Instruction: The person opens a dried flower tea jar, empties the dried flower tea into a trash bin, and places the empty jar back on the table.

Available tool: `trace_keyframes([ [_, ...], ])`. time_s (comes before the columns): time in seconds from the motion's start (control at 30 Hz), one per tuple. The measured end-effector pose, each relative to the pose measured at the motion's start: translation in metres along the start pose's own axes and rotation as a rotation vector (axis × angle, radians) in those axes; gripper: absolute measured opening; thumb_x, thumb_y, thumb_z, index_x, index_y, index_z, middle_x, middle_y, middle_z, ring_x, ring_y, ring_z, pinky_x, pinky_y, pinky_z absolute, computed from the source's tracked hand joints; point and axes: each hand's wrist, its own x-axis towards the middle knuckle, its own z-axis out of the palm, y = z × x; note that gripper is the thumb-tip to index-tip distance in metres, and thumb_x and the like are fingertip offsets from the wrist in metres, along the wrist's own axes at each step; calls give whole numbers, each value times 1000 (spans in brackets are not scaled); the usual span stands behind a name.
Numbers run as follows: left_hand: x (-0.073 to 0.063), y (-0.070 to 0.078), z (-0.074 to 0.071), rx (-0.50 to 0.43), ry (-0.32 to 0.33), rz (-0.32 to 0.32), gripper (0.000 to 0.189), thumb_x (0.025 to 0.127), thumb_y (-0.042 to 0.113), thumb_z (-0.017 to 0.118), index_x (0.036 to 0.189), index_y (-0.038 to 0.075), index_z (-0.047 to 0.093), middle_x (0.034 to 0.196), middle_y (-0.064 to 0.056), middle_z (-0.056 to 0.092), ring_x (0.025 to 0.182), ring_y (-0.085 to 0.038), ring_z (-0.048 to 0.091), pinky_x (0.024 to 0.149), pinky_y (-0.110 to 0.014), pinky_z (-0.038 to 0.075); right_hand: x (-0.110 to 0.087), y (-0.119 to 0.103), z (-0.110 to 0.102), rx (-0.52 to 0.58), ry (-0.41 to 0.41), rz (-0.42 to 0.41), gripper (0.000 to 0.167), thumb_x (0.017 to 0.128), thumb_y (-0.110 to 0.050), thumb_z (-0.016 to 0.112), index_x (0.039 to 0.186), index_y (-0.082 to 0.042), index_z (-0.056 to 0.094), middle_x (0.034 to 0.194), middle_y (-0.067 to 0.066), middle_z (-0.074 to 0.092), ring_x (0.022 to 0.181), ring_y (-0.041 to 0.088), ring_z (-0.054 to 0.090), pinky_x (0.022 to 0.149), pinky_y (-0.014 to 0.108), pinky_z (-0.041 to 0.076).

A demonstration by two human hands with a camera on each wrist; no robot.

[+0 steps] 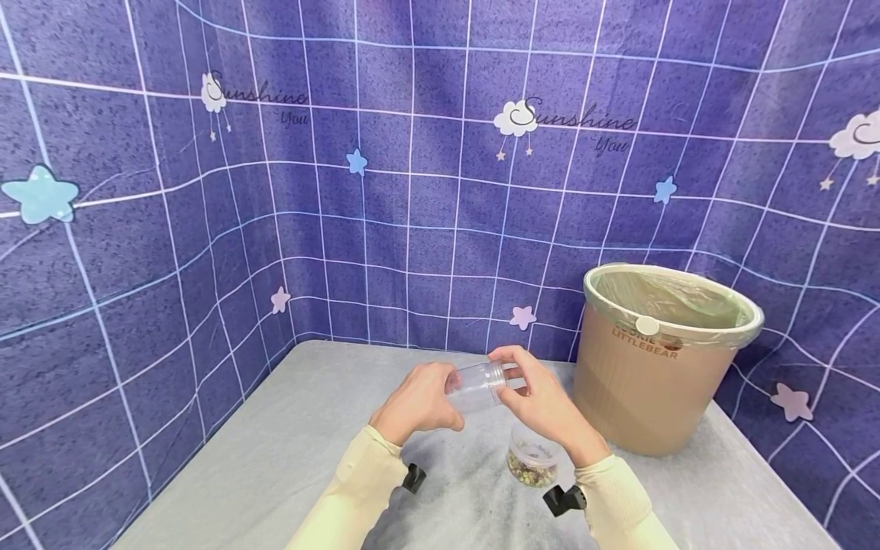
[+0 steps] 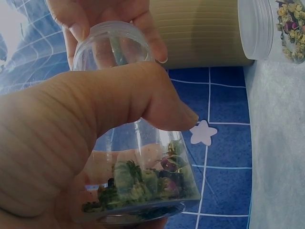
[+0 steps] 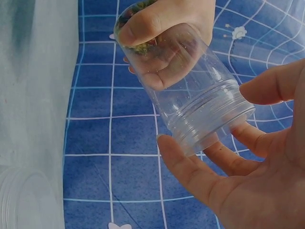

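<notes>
A clear plastic jar is held tilted above the table between both hands. Dried flowers and buds lie heaped at its base end. My left hand grips the jar around its body near the base, thumb across the near side. With thumb and fingers spread around the ringed mouth end, my right hand holds the jar's other end; I cannot tell whether a clear lid sits there. Below the right hand, a second clear jar stands on the table with dried flowers inside.
A tan bin with a pale rim and a plastic liner stands at the right. Grey cloth covers the table. Behind and to the left hangs a blue curtain with grid lines, stars and clouds.
</notes>
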Motion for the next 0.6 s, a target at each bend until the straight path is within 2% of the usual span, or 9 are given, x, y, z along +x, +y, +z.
trace_keyframes([
  [0.37,0,0,-1,3,-3,-5,43,55,18,87,93,15,65,81,5,61,72,-15,56,66,-32,49,0,1,-3,10,17,18,44,89,3,63,130,-12,59,126,11,66,108,31,68,81,33,58],
  [0.6,-1,-3,-8,7,13,-22,44,55,19,86,94,15,66,85,4,62,77,-16,57,71,-33,50,1,0,-5,-24,48,1,44,89,0,64,131,-13,59,129,7,65,111,30,68,81,32,57],
])
